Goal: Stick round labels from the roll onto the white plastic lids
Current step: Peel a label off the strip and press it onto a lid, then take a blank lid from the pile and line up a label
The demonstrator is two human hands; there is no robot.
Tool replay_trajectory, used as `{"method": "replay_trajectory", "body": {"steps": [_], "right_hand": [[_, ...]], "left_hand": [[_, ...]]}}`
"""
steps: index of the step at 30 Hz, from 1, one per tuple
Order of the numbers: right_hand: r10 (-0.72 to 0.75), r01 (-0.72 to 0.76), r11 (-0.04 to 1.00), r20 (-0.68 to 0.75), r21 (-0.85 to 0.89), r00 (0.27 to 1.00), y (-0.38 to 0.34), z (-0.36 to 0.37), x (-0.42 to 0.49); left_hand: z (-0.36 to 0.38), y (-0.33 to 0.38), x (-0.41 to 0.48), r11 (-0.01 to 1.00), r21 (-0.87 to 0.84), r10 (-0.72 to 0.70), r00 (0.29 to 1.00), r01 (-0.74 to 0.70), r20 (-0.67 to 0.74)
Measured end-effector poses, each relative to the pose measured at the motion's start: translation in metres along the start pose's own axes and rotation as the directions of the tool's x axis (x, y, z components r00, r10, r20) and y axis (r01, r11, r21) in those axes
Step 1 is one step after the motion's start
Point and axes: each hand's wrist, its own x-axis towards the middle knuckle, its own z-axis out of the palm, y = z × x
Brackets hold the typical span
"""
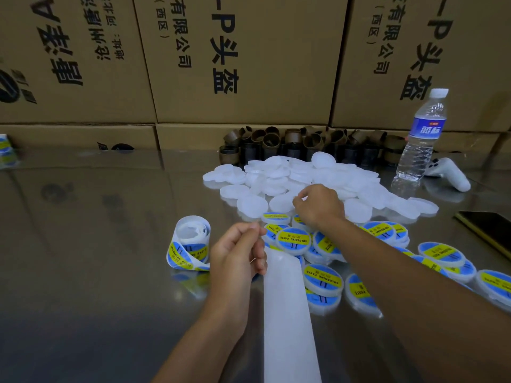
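Lids (279, 172), blank and white, lie heaped on the worktop (96, 258), far and right of centre. My right hand (320, 205) is the nearer one, at the heap's near edge. Labelled lids (293, 240) spread nearer, to the right. A bare strip (287, 313) runs lengthwise from my left hand (237, 252) toward me, and the roll (190, 241) sits just left of that hand. My left hand pinches the strip's far end. My right hand's fingers curl down over the blank lids; whether they grip anything I cannot tell.
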Motion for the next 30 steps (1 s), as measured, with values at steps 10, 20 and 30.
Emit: {"method": "replay_trajectory", "body": {"steps": [10, 20, 30], "right_hand": [[0.026, -0.003, 0.964, 0.084, -0.266, 0.996, -0.006, 0.021, 0.024], [0.027, -0.025, 0.914, 0.001, 0.404, 1.0, -0.006, 0.005, 0.017], [-0.003, -0.01, 0.614, 0.015, 0.789, 1.0, -0.011, -0.035, -0.094]], "left_hand": [[-0.001, -0.006, 0.002, 0.999, 0.038, 0.014, 1.0, -0.015, 0.022], [0.0, -0.004, 0.001, 0.999, 0.048, 0.005, 1.0, -0.006, 0.018], [0.003, 0.0, -0.003, 0.998, 0.064, -0.015, 1.0, 0.015, -0.01]]}}
